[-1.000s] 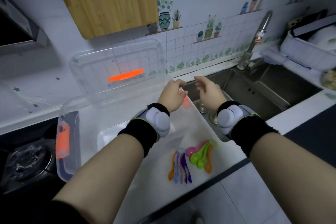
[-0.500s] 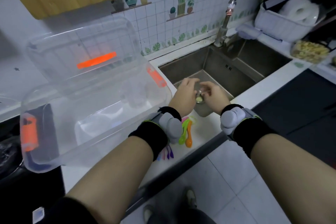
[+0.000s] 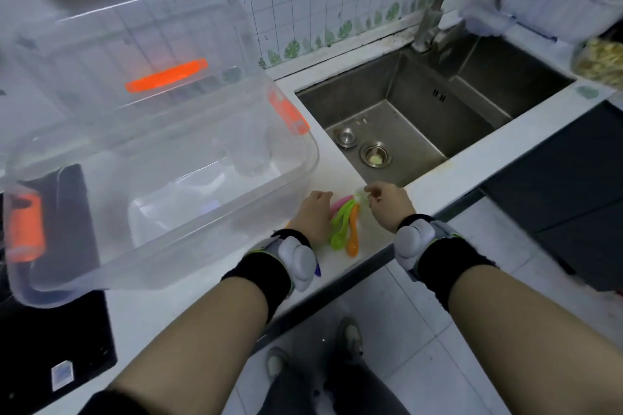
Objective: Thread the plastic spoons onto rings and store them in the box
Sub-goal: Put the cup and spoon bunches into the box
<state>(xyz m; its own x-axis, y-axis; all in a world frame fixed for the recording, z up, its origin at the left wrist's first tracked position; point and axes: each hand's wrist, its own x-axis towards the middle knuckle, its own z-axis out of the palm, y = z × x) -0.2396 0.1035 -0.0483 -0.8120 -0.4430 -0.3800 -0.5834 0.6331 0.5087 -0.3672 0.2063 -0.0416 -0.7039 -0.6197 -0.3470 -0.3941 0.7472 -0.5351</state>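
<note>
So compared to half a second back, both hands are coming down off the sink edge and are now sitting right over the spoons near the front edge of the white worktop (image 3: 340,158), and the camera is tipping down too, so more of the floor is showing.

The left hand (image 3: 312,217) is resting palm-down on the worktop with fingers curled under, lying over the handle ends of the spoon pile; can't tell whether it's actually pinching anything. The right hand (image 3: 387,205) is hovering just right of the pile with thumb and fingers pinched together at something small and pale, too blurry to call what it is. Both wrists are wearing black bands with grey plastic pods on them.

Between the two hands the bright plastic spoons (image 3: 344,224) are lying in a fan: a pink one, two lime green ones and an orange one, bowls pointing toward the front edge. A purple tip (image 3: 317,270) is poking out from under the left wristband.

Just left of the left hand, the big clear plastic storage box (image 3: 161,199) with orange clips is taking up the left part of the worktop, open, with its clear lid (image 3: 141,44) standing up behind it against the tiled wall. To the right, the stainless steel sink (image 3: 421,118) is sitting sunk into the worktop, with the metal tap (image 3: 435,10) at its back edge.
</note>
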